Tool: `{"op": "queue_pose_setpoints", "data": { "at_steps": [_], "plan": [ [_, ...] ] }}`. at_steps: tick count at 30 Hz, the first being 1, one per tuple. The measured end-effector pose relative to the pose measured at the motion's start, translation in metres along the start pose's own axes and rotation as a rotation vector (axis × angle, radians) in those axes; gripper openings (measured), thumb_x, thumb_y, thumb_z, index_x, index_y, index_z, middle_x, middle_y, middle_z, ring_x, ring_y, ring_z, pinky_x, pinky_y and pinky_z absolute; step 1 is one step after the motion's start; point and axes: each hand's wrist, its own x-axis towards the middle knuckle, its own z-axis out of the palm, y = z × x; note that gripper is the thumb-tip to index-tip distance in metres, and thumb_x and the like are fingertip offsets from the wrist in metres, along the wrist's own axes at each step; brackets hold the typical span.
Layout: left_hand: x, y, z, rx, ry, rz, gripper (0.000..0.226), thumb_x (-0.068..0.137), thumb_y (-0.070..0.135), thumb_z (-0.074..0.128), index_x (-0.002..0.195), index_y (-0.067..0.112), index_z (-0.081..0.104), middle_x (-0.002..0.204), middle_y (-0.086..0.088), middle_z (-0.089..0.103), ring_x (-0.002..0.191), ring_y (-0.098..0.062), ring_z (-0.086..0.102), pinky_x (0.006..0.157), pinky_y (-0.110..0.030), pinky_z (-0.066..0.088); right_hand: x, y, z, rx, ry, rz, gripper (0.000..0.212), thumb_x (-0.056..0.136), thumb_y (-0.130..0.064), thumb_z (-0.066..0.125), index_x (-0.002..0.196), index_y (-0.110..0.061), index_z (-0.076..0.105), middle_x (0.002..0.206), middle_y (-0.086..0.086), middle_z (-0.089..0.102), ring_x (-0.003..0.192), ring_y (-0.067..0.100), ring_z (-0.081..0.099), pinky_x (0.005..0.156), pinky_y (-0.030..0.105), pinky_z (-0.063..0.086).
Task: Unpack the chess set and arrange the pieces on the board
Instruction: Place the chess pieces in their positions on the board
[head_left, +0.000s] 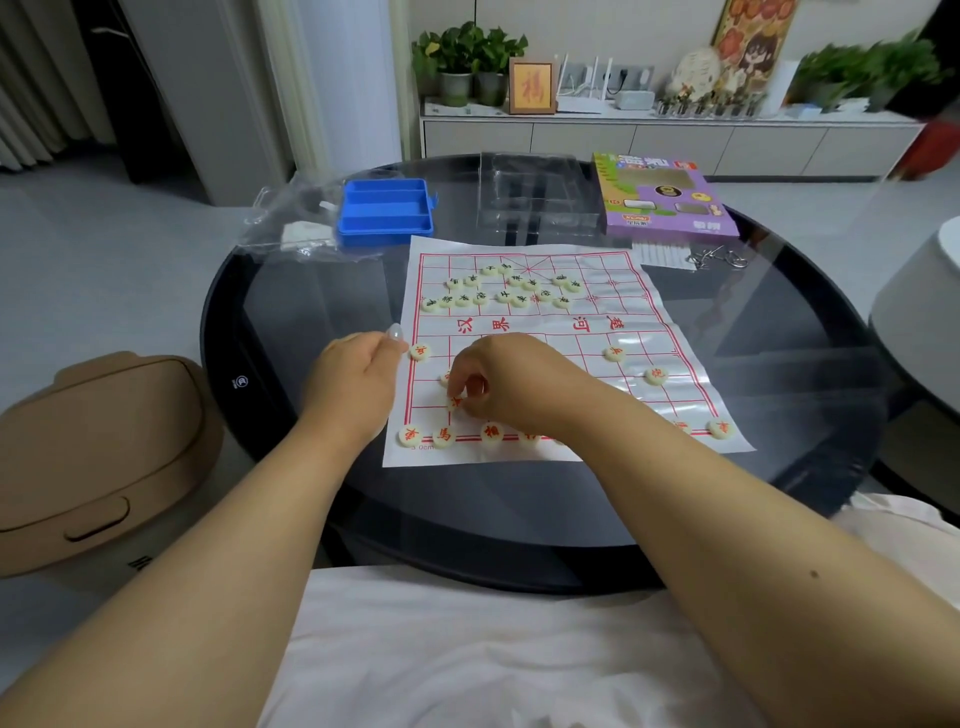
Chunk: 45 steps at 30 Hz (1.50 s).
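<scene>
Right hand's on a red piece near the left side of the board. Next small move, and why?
Probably set that red piece on its grid point and release. The right hand pinches it just above the near row, where several red pieces already sit, and the left hand rests at the paper board's edge.

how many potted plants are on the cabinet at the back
3 at least. Two leafy potted plants stand side by side at the cabinet's left end, beside the framed picture. A third, blurred, is at the right end; more may be cut off there.
</scene>
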Motion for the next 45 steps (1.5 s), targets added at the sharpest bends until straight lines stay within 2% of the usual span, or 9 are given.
{"op": "queue_pose_setpoints", "data": {
  "at_steps": [4,9,15,23,28,33,39,45],
  "plan": [
    [-0.001,0.0,0.0,-0.01,-0.001,-0.002,0.046,0.102,0.039,0.033,0.095,0.01,0.068,0.077,0.019,0.057,0.068,-0.001,0.054,0.061,-0.02,0.04,-0.001,0.001,0.0,0.012,0.004,0.007,0.021,0.086,-0.022,0.065,0.107,-0.025,0.069,0.109,-0.003,0.065,0.089,0.017,0.061,0.082,0.027,0.055],
    [-0.001,0.002,0.0,-0.016,0.008,-0.006,0.043,0.102,0.037,0.034,0.095,0.011,0.068,0.075,0.022,0.053,0.065,0.003,0.049,0.06,-0.015,0.035,0.0,0.001,0.001,-0.006,-0.006,0.023,0.027,0.086,-0.024,0.066,0.113,-0.024,0.067,0.112,-0.002,0.064,0.091,0.017,0.061,0.086,0.03,0.055],
    [-0.002,0.002,-0.001,-0.01,-0.006,-0.007,0.044,0.101,0.039,0.033,0.092,0.012,0.067,0.075,0.019,0.057,0.067,-0.002,0.054,0.061,-0.02,0.039,-0.001,-0.001,-0.001,-0.013,-0.005,0.03,0.027,0.088,-0.022,0.063,0.116,-0.022,0.066,0.113,-0.001,0.063,0.092,0.017,0.06,0.086,0.025,0.053],
    [-0.002,0.003,-0.002,-0.016,-0.019,-0.005,0.047,0.101,0.039,0.033,0.093,0.009,0.067,0.077,0.016,0.06,0.069,-0.002,0.056,0.061,-0.022,0.041,-0.014,0.025,-0.021,0.074,0.142,0.091,0.023,0.087,-0.027,0.065,0.108,-0.018,0.067,0.105,-0.002,0.066,0.091,0.015,0.06,0.085,0.026,0.053],
    [-0.003,0.004,-0.003,-0.033,-0.032,-0.022,0.045,0.101,0.041,0.033,0.093,0.012,0.066,0.082,0.013,0.063,0.073,-0.003,0.059,0.064,-0.025,0.046,-0.034,0.072,-0.038,0.061,0.258,0.236,0.014,0.085,-0.026,0.068,0.097,-0.018,0.067,0.094,-0.001,0.066,0.086,0.018,0.061,0.074,0.026,0.05],
    [-0.005,0.007,-0.002,-0.005,-0.007,-0.021,0.045,0.102,0.037,0.032,0.094,0.009,0.067,0.075,0.022,0.051,0.068,0.004,0.049,0.058,-0.016,0.036,-0.054,0.119,-0.049,0.023,0.302,0.432,0.008,0.087,-0.025,0.065,0.092,-0.018,0.067,0.091,0.003,0.069,0.076,0.021,0.064,0.071,0.033,0.054],
    [-0.006,0.008,0.0,-0.004,0.0,-0.023,0.044,0.102,0.036,0.032,0.094,0.009,0.067,0.074,0.02,0.052,0.067,0.005,0.048,0.057,-0.015,0.034,-0.065,0.151,-0.045,-0.033,0.328,0.593,0.013,0.088,-0.019,0.061,0.098,-0.014,0.068,0.098,0.006,0.067,0.081,0.022,0.054,0.067,0.028,0.039],
    [-0.004,0.008,-0.001,-0.004,-0.007,-0.04,0.044,0.102,0.037,0.033,0.091,0.011,0.067,0.075,0.017,0.058,0.068,-0.001,0.055,0.058,-0.02,0.04,-0.063,0.156,-0.041,-0.015,0.341,0.621,0.014,0.088,-0.022,0.063,0.101,-0.017,0.068,0.103,0.005,0.068,0.09,0.024,0.058,0.072,0.029,0.044]
  ]
}}
